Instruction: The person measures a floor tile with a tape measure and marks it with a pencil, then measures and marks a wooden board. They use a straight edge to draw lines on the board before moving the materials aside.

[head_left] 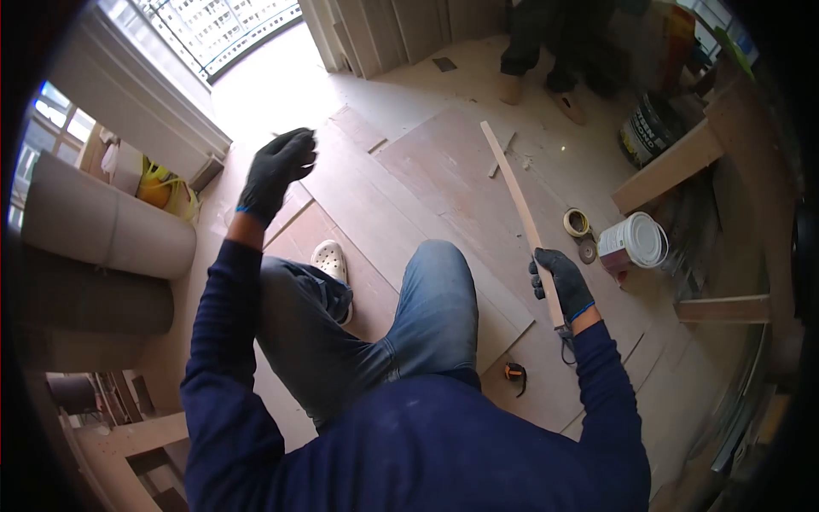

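My right hand point(561, 280), in a dark glove, is wrapped round a long, thin, slightly curved wooden strip point(520, 200) near its lower end. The strip points up and away over the boards, and a dark piece with a loop shows at its near end. On the left, my left hand point(286, 162), also gloved, is raised with its fingers curled together; a small thin bit shows at the fingertips, too small to name. Below lie large flat boards point(444, 171). An orange and black tape measure point(514, 372) rests on them by my knee.
At the right are a white bucket point(636, 241), tape rolls point(577, 224), a dark bucket point(650, 130) and a wooden frame point(670, 166). Another person's legs point(546, 51) stand at the top. Large rolls point(111, 213) lie at the left, near a yellow object point(158, 183).
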`<move>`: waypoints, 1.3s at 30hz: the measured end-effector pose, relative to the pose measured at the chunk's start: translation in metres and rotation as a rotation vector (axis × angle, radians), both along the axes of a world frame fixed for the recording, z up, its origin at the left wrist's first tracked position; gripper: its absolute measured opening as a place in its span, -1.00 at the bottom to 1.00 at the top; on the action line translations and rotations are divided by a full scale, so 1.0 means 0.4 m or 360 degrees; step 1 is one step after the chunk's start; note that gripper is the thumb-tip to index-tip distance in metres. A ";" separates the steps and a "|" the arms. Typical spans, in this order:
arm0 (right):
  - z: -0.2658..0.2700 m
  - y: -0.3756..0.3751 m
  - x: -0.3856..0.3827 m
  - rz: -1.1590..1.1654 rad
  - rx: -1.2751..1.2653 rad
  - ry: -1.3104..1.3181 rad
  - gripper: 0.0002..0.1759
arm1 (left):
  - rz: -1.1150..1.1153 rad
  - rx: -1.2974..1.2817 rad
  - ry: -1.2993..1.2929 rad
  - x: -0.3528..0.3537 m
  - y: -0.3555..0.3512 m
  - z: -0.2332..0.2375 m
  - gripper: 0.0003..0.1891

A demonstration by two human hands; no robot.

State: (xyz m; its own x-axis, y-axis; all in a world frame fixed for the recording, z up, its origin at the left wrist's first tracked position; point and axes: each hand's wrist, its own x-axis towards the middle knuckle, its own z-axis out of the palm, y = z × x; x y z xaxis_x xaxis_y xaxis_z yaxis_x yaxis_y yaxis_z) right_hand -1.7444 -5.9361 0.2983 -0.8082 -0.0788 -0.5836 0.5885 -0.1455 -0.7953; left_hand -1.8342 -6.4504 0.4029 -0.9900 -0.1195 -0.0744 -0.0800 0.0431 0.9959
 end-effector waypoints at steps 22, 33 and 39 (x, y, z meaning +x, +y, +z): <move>-0.565 -1.106 -0.348 -0.0073 0.0383 -0.0242 -0.13 | -0.0415 -0.1494 -0.0306 -0.261 -0.243 -0.271 -0.50; -0.666 -1.123 -0.492 0.0532 0.0667 -0.0464 -0.56 | -0.0746 -0.1534 -0.0383 -0.342 -0.296 -0.667 -0.72; -0.620 -1.104 -0.621 0.0297 0.0582 -0.0047 -0.59 | -0.0795 -0.1490 -0.0166 -0.302 -0.258 -0.861 -0.81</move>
State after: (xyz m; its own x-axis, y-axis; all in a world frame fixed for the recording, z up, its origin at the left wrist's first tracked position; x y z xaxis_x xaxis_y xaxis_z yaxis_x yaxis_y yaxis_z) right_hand -1.9928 -6.3778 0.0502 -0.7821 -0.0054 -0.6232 0.6015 0.2552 -0.7570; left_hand -1.9552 -6.5537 0.0584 -0.9367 0.2445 -0.2507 0.0751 0.8394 0.5382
